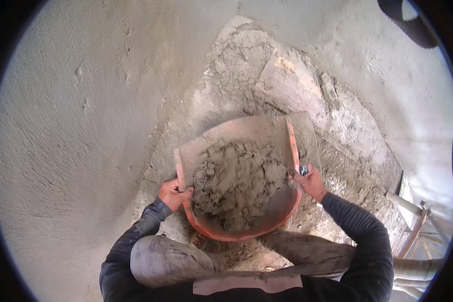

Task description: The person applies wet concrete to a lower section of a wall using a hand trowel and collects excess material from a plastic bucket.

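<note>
While the orange pan (231, 237) sits just beyond my knees (153, 256), grey mortar (239, 178) lies heaped inside it: filling looks done, I'd judge, and emptying looks left. My left hand (174, 196) has its fingers clamped narrow on the left rim, my right hand (313, 184) grips the right rim; whether the pan touches the ground (256, 259), I can't tell.

Your left hand (175, 195) and right hand (313, 183) grip opposite sides of an orange-rimmed pan (241, 235) of grey mortar (239, 181).

Left grip (175, 194) and right grip (312, 182) curl closed, forearms (355, 217) angled inward.
</note>
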Available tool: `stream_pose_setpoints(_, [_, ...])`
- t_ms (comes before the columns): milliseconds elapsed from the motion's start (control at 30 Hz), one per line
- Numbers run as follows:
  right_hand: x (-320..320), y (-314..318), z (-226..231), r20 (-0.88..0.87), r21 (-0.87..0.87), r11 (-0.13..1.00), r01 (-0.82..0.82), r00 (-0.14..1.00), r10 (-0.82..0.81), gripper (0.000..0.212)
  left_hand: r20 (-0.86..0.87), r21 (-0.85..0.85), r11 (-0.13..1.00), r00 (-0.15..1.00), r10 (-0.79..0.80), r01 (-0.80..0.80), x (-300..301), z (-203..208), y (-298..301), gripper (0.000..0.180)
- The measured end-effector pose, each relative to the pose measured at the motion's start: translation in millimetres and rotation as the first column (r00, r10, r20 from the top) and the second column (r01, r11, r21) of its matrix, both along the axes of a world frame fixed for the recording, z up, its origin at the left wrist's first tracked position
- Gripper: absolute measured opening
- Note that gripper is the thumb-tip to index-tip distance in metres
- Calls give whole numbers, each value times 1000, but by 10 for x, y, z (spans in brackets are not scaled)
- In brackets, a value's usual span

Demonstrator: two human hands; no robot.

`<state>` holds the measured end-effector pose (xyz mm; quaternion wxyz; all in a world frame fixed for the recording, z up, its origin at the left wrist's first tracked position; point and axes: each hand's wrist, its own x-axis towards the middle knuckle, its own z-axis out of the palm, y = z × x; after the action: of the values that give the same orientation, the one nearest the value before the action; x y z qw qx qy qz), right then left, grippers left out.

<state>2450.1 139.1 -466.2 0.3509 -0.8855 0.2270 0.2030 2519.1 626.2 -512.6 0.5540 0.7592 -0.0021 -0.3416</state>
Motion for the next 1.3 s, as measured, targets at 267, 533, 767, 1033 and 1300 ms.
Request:
stream_pose_setpoints(267, [-58,-275,-235,-3,7,993,118,993,-118,57,-152,66,995,985,78,-69,-707,113,536,19])
stream_pose_setpoints(533, [-264,-421,-333,21,-190,980,63,998,-60,50,-260,-50,736,721,643,-675,-1360,-257,1067,20])
stream_pose_setpoints(767, [319,-839,-470,164,67,969,-238,961,225,36,-203,175,710,680,704,-682,-1311,-252,1301,18])
stream_pose_setpoints(1033, [690,-995,-462,105,-258,908,-331,924,367,37,-220,86,938,912,346,-336,-720,1556,1279,31])
stream_pose_setpoints(1300, [977,-906,-32,84,-170,901,-400,905,417,37,466,-33,999,884,29,-15,-181,2987,-268,38])
